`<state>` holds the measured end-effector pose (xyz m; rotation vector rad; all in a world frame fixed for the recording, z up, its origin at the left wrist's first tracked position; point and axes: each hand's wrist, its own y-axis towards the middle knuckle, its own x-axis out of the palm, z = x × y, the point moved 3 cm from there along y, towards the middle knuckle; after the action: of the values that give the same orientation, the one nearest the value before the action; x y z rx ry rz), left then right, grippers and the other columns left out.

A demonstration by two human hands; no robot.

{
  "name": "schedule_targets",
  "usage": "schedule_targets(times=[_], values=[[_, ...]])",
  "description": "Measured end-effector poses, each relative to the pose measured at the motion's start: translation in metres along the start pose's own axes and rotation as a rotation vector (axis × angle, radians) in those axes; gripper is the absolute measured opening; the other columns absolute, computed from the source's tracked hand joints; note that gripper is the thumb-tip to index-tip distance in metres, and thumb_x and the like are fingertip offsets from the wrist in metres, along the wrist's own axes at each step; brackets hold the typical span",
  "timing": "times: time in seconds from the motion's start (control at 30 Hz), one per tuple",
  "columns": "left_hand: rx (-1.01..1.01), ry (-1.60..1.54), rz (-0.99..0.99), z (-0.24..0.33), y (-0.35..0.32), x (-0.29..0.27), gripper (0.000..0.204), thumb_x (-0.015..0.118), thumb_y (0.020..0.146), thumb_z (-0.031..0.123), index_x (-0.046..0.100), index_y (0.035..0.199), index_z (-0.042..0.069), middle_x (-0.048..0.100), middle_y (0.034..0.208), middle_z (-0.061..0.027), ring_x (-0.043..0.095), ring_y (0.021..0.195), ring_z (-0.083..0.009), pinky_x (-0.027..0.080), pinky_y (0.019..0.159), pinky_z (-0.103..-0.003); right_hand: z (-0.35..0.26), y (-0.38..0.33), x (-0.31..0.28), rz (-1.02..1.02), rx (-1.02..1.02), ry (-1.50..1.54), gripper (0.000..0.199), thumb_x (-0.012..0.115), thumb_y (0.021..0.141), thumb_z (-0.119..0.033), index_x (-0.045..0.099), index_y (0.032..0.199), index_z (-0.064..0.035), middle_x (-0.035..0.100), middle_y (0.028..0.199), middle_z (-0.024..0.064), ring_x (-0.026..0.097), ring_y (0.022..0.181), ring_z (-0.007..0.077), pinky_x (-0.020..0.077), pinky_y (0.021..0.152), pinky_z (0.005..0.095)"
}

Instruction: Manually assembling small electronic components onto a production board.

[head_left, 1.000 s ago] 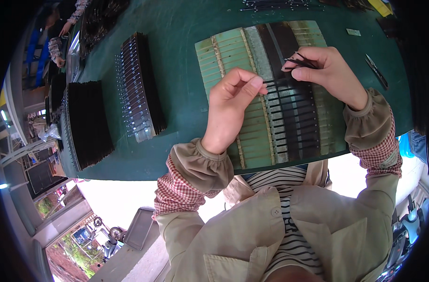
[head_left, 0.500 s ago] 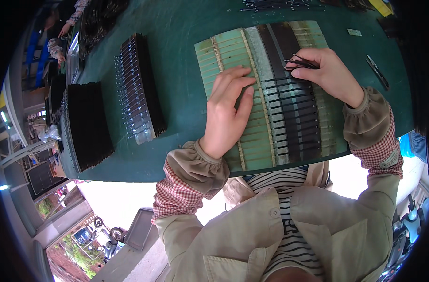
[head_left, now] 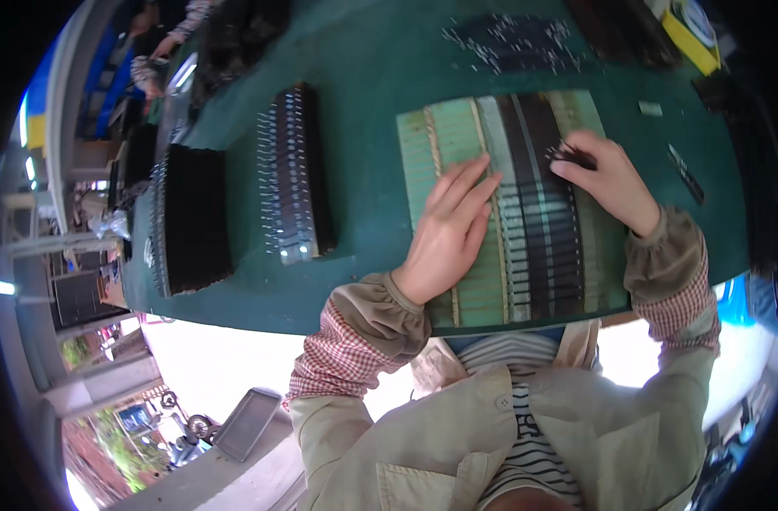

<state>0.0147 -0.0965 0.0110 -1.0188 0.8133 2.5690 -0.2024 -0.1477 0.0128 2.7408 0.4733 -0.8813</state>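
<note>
A green ridged board (head_left: 419,162) lies on the table in front of me, with dark lengthwise bands (head_left: 528,128) along it. Across these bands, in the board's nearer part, thin black wire-like pieces (head_left: 538,255) sit side by side in a row. My left hand (head_left: 444,232) rests on the board left of the row, fingers stretched out, holding nothing. At the far end of the row, my right hand (head_left: 612,177) pinches a small bunch of thin black wire-like pieces (head_left: 574,157) with light tips. Its fingertips are over the right dark band; motion blurs the details.
Left of the board stand a stack of black pieces with shiny tips (head_left: 299,170) and a larger black stack (head_left: 197,221). Loose black pieces (head_left: 516,43) lie beyond the board. A slim pointed tool (head_left: 685,175) and a yellow container (head_left: 691,38) are at right. Another person's hand (head_left: 165,47) shows far left.
The whole view has shifted, so the table's things sit lower and farther right, and more of the far table shows. My left hand stays on the board; my right still holds the bunch.
</note>
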Motion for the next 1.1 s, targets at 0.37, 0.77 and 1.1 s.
schedule_targets(times=[0.37,0.77,1.1], values=[[-0.346,-0.612,-0.030,0.000,0.018,0.022,0.013,0.059,0.087,0.011,0.056,0.093,0.000,0.058,0.088,-0.0058,0.056,0.082,-0.0124,0.044,0.076,-0.027,-0.032,-0.017,-0.002,-0.254,0.364,0.494,0.013,0.059,0.085,-0.009,0.066,0.094,-0.0034,0.053,0.069,-0.0054,0.042,0.058,0.0003,0.0330,0.049,0.0158],[-0.170,-0.634,0.023,0.015,0.014,0.019,0.006,0.060,0.083,0.000,0.055,0.084,0.000,0.054,0.086,-0.0081,0.052,0.087,-0.0224,0.042,0.076,-0.031,-0.034,-0.016,0.002,-0.272,0.234,0.360,0.011,0.065,0.078,-0.001,0.066,0.088,0.0020,0.058,0.077,0.0041,0.054,0.070,0.0089,0.0436,0.061,0.0217],[-0.258,-0.833,0.097,0.001,0.017,0.022,0.008,0.061,0.079,-0.003,0.053,0.080,0.001,0.053,0.083,-0.0087,0.052,0.079,-0.0219,0.043,0.071,-0.031,-0.027,-0.006,-0.006,-0.180,0.154,0.317,0.008,0.064,0.078,-0.001,0.065,0.085,0.0021,0.058,0.076,0.0071,0.057,0.074,0.0146,0.0457,0.068,0.0254]])
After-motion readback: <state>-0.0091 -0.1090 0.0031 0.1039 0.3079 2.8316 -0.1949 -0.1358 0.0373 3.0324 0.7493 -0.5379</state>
